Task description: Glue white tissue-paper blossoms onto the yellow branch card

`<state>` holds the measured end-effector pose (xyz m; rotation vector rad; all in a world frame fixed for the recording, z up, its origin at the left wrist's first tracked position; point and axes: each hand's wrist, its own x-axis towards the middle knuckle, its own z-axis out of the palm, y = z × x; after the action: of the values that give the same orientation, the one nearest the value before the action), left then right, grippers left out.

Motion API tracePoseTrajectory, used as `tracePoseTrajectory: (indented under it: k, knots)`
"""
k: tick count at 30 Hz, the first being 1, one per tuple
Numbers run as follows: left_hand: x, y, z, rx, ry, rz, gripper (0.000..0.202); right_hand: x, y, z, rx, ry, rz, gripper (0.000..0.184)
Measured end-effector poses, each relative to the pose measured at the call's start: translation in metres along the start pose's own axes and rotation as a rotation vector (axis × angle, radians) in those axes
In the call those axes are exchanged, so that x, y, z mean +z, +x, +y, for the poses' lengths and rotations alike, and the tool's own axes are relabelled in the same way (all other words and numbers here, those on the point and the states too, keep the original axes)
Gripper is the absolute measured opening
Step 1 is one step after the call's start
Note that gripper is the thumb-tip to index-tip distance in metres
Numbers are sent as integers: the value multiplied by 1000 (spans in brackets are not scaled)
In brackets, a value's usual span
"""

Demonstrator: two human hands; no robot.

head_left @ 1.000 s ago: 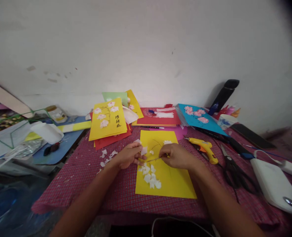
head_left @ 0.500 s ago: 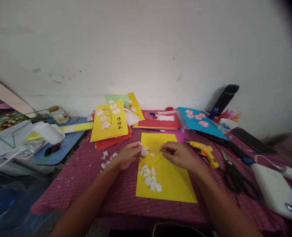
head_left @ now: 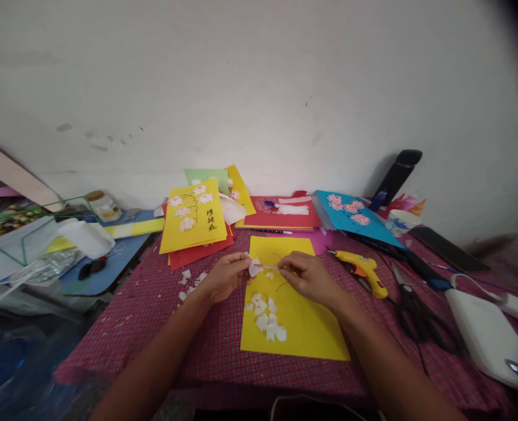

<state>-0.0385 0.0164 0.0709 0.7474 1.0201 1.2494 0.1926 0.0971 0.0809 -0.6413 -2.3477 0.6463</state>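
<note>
Two hands [head_left: 228,278]; one glue gun [head_left: 356,257]

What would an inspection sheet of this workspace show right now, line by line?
Surface: red-and-blue checked cloth, with small white paper scraps at left.
Job's things: rectangular yellow paper sheet, with loose white paper pieces on it.
Clutter: yellow plastic glue gun and black-handled metal scissors, right of the sheet.
Grip: left hand pinches a white paper piece; right hand holds a thin pale stick toward it, contact unclear.
Cables: white cord beside a rounded white plastic box at right.
Surroundings: pale marked wall behind.
</note>
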Motion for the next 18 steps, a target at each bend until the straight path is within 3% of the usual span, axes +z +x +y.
tracePoseTrajectory:
  k: [8,18]
  knots:
    - [-1,0,1,-8,-5,47,30,0,0,3,11,-48,-8,12]
    - [3,-1,1,56,112,14,34,1,-1,3,-19,-62,24,10]
